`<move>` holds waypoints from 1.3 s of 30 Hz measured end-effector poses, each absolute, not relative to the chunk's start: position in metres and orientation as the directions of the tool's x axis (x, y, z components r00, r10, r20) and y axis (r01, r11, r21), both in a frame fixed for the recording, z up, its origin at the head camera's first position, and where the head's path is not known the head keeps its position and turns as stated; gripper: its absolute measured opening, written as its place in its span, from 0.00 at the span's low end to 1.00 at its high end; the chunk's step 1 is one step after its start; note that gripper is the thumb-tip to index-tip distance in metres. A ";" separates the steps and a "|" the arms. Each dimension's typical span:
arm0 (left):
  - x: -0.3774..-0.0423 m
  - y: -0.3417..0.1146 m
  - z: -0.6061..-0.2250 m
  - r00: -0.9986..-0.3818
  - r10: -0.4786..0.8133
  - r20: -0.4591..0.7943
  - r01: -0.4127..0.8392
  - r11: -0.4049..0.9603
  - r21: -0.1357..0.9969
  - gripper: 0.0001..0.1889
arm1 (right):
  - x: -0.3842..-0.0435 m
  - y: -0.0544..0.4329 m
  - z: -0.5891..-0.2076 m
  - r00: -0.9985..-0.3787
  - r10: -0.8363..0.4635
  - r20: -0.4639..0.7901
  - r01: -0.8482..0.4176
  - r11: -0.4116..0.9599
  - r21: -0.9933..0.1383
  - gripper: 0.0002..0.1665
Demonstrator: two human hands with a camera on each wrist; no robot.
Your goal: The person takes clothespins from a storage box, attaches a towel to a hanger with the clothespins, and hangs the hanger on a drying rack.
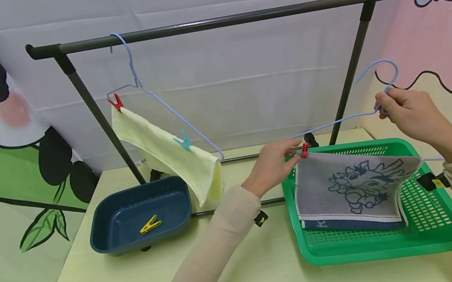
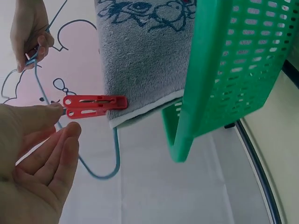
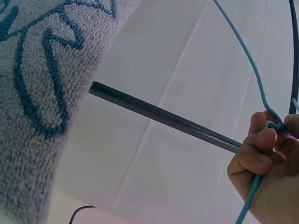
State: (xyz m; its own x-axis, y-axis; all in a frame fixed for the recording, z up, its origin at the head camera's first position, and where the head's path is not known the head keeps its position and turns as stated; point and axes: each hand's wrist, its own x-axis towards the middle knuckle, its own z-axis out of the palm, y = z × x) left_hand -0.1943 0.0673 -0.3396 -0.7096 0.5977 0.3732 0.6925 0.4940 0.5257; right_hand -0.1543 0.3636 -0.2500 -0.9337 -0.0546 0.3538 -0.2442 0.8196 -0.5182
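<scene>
My right hand (image 1: pixel 414 113) grips a blue wire hanger (image 1: pixel 338 120) just below its hook, fingers curled round the wire in the right wrist view. A grey towel (image 1: pixel 322 190) with a dark blue cartoon print hangs from the hanger's bar over the green basket. Its upper left corner is held by a red clothespin (image 2: pixel 93 105). At that clothespin is my left hand (image 1: pixel 271 163), thumb and fingers apart, a fingertip at the handle ends in the left wrist view. The towel's right end has no visible clothespin.
The green basket (image 1: pixel 381 252) stands on the table's right. On the left, a dark blue basin (image 1: pixel 111 228) holds a yellow clothespin (image 1: pixel 150 224). A black rack (image 1: pixel 212 24) carries another hanger (image 1: pixel 177 114) with a pale yellow towel (image 1: pixel 156 147), clipped by red and blue clothespins.
</scene>
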 end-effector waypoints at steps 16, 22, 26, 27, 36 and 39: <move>-0.185 0.021 -0.366 -0.767 0.575 0.285 0.622 0.556 0.551 0.11 | -0.158 0.367 -0.254 -0.931 -0.021 0.364 -0.216 0.836 -0.504 0.25; -0.175 0.005 -0.377 -0.764 0.594 0.252 0.609 0.534 0.587 0.10 | -0.159 0.368 -0.256 -0.937 -0.020 0.348 -0.210 0.829 -0.518 0.26; -0.167 -0.012 -0.388 -0.766 0.604 0.219 0.595 0.538 0.597 0.10 | -0.160 0.369 -0.257 -0.936 -0.018 0.351 -0.210 0.829 -0.518 0.25; -0.165 -0.016 -0.391 -0.766 0.607 0.210 0.592 0.540 0.599 0.10 | -0.160 0.369 -0.257 -0.936 -0.019 0.351 -0.210 0.830 -0.517 0.25; -0.148 -0.059 -0.398 -0.749 0.650 0.126 0.532 0.478 0.699 0.07 | -0.163 0.372 -0.259 -0.946 -0.033 0.323 -0.206 0.829 -0.519 0.26; -0.146 -0.073 -0.398 -0.743 0.661 0.105 0.503 0.448 0.740 0.07 | -0.163 0.371 -0.259 -0.945 -0.037 0.326 -0.211 0.829 -0.518 0.25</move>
